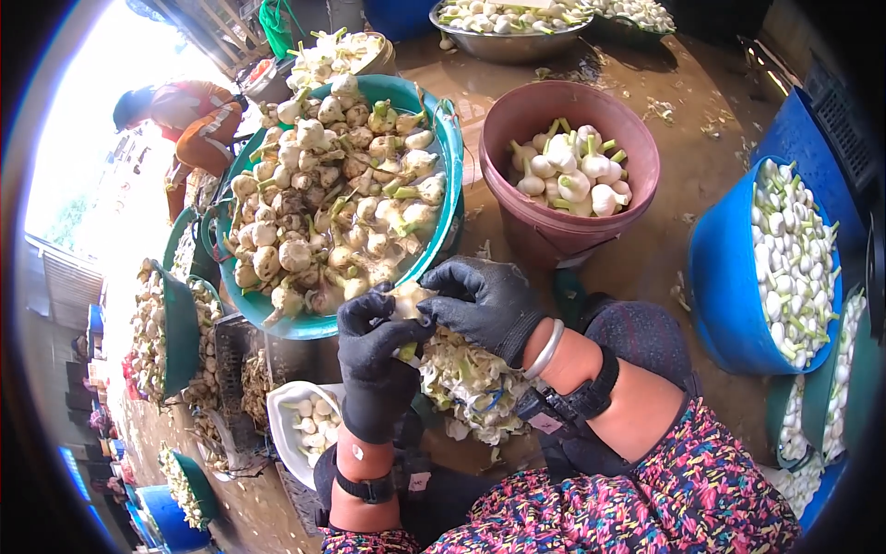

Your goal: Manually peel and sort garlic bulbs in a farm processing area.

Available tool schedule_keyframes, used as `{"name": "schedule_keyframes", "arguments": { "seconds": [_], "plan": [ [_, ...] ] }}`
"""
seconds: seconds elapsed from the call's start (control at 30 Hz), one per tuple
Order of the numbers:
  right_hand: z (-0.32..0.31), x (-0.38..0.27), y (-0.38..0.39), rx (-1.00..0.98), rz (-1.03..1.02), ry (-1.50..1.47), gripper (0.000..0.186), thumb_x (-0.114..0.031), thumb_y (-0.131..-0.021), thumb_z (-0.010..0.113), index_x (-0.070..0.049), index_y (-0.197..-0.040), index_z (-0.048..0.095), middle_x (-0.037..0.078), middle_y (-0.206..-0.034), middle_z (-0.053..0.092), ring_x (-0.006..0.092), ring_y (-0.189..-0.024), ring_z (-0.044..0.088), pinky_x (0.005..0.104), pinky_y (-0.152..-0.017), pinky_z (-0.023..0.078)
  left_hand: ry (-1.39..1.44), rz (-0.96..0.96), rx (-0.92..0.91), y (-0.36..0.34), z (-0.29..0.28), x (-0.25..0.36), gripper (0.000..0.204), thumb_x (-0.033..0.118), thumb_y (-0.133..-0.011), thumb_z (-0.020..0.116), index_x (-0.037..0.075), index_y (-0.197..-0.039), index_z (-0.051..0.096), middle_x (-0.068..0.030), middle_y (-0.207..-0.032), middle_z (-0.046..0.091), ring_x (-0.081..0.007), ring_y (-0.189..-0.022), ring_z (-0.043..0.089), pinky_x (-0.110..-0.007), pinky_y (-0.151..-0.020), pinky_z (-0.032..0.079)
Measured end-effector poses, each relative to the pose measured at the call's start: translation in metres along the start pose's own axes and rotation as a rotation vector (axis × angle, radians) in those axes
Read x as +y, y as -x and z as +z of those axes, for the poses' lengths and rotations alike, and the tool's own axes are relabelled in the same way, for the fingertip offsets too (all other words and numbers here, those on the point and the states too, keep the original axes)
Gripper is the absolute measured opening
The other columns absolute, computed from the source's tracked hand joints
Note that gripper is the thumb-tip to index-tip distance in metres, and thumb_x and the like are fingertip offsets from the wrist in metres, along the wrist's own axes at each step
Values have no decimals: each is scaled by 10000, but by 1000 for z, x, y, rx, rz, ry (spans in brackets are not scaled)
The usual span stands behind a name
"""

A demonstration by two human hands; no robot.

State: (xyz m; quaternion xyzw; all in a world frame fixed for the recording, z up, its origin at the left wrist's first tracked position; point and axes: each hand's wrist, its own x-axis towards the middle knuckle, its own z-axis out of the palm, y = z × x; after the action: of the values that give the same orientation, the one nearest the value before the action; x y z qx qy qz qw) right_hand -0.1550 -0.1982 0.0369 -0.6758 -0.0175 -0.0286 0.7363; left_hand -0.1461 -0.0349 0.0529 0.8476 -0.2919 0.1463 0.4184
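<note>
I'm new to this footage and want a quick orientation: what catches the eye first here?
Two black-gloved hands, left hand and right hand, meet at centre on one garlic bulb above a heap of peelings. Behind them sit a teal basin of unpeeled bulbs and a maroon bucket of white peeled ones.

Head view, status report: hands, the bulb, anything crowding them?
Left hand and right hand, both black-gloved, grip one garlic bulb. Heap of peelings directly below. Teal basin of unpeeled bulbs close ahead; not touching.

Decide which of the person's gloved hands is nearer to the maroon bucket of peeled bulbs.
Right. The right hand lies just below the maroon bucket, close to its base; the left hand sits further away, lower and to the left.
</note>
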Motion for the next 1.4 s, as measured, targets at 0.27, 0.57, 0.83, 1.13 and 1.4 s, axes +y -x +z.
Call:
{"name": "schedule_keyframes", "arguments": {
  "seconds": [0.27, 0.57, 0.83, 1.13, 1.4],
  "plan": [
    [-5, 1, -2, 108, -195, 501, 127, -150, -754, 619, -32, -799, 610, 125, -759, 622, 258, -683, 619, 323, -634, 472, 111, 123, -19, -4, 11, -9, 200, 5, -560, 702, 110, -728, 672, -34, -742, 473, -232, -788, 547, -481, -965, 404],
    [-15, -6, -6, -169, 203, -208, 183, -75, -810, 610, -21, -983, 584, 31, -840, 616, 97, -744, 578, 251, -673, 492, 289, -23, 44, -4, 4, 0, 226, -78, -664, 705, 55, -775, 560, -54, -793, 575, -199, -758, 562, -385, -885, 442],
    [7, -1, 5, 78, 52, 274, 192, -145, -757, 649, -1, -877, 608, 144, -771, 638, 205, -693, 629, 312, -649, 481, 145, 71, -66, -3, 0, 3, 256, -19, -630, 732, 81, -821, 593, -73, -889, 604, -266, -910, 573, -425, -947, 417],
    [15, 10, 1, 237, -46, 462, 117, -134, -762, 572, -26, -807, 571, 172, -728, 599, 311, -678, 609, 364, -613, 465, 75, 47, -30, -3, -4, 5, 235, -15, -683, 723, 64, -872, 608, -109, -926, 624, -274, -985, 590, -370, -890, 461],
    [0, 27, 7, -269, 198, 417, 248, -277, -795, 565, -31, -765, 584, 163, -686, 592, 273, -651, 590, 388, -631, 456, 1273, -611, 170, 0, -23, -7, 257, -42, -802, 585, 27, -1048, 554, -86, -1023, 606, -161, -931, 583, -283, -817, 481]
  ]
}}
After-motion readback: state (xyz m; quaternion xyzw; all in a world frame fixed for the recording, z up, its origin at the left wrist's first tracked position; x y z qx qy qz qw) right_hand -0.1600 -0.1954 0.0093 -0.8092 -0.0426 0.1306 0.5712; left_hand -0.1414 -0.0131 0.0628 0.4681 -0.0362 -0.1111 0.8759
